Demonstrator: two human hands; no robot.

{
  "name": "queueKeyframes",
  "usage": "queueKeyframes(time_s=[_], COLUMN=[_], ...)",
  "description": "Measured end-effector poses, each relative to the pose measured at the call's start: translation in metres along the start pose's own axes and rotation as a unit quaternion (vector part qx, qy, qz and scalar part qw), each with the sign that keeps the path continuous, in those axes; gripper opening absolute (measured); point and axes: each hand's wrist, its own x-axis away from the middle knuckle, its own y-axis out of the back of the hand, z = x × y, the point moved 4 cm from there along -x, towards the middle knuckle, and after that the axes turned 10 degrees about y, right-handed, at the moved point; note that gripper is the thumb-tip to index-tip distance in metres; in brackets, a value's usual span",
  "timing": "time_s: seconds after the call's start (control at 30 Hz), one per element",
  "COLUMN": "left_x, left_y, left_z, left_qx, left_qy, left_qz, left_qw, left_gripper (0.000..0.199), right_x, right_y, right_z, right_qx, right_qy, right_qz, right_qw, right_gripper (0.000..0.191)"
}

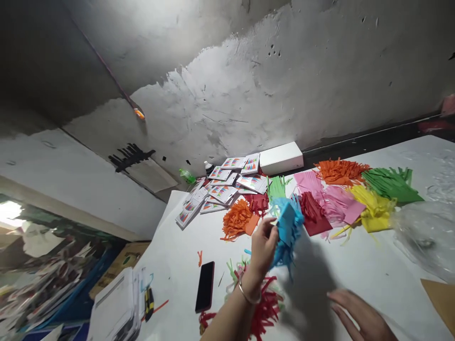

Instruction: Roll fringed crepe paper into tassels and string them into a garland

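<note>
My left hand (263,244), with a bangle at the wrist, is closed on a blue fringed paper tassel (287,225) and holds it raised above the white table. The strips of the blue tassel hang down and hide part of the tabletop. Lower right, my right hand (359,316) has its fingers stretched out over the table, holding nothing. Beneath my left forearm lies a red fringed tassel (266,303) with pale green strips beside it. An orange fringed tassel (239,220) rests just left of the blue one, and a dark red one (314,215) to its right.
Pink (337,201), yellow (373,206), green (391,184) and orange (341,171) tassels lie at right, near clear plastic bags (426,237). Several printed packets (222,192) are piled by a white box (281,158). A phone (205,286) and a yellow-black cutter (148,303) lie left.
</note>
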Motion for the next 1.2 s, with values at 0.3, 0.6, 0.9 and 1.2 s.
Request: queueKeyframes(time_s=[0.3, 0.6, 0.9, 1.2], left_x=[0.153, 0.204, 0.207, 0.208], left_y=[-0.071, -0.094, -0.116, -0.127], left_z=[0.034, 0.068, 0.079, 0.086], left_qx=[0.044, 0.071, 0.153, 0.156], left_qy=[0.093, 0.14, 0.208, 0.205], left_qz=[0.035, 0.056, 0.037, 0.028], left_qw=[0.994, 0.986, 0.965, 0.966], left_gripper=[0.024, 0.03, 0.048, 0.059], right_x=[-0.01, 0.045, 0.043, 0.037], right_y=[-0.001, -0.014, -0.011, -0.004], right_z=[0.035, 0.009, -0.003, -0.011], right_qx=[0.062, 0.018, -0.036, -0.091], right_qy=[0.072, 0.061, -0.079, -0.196], right_qz=[0.024, 0.067, 0.008, 0.03], right_qw=[0.995, 0.996, 0.996, 0.976], right_gripper=[0.027, 0.03, 0.024, 0.014])
